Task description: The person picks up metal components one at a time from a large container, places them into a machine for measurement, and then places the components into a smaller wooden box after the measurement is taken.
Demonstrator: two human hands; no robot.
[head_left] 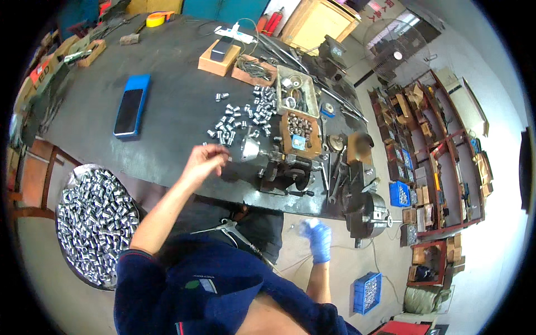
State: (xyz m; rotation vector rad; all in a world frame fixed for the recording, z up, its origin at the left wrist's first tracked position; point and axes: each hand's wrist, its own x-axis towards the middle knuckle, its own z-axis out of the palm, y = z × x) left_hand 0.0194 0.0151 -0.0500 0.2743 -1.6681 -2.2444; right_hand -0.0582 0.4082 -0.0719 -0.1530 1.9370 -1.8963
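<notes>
Over the dark table (173, 103), the bare left hand (205, 162) reaches forward, fingers half-curled; above the floor (340, 269), the blue-gloved right hand (320, 241) bunches. I cannot tell what either holds.

Left grip (205, 163) near metal fittings (263, 106)

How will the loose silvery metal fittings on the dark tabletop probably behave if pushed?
The metal fittings may roll, because their sides look round and several lie sideways. They are probably stiff and rather heavy for their size, as they look metallic. Their shiny surface could feel slippery.
</notes>
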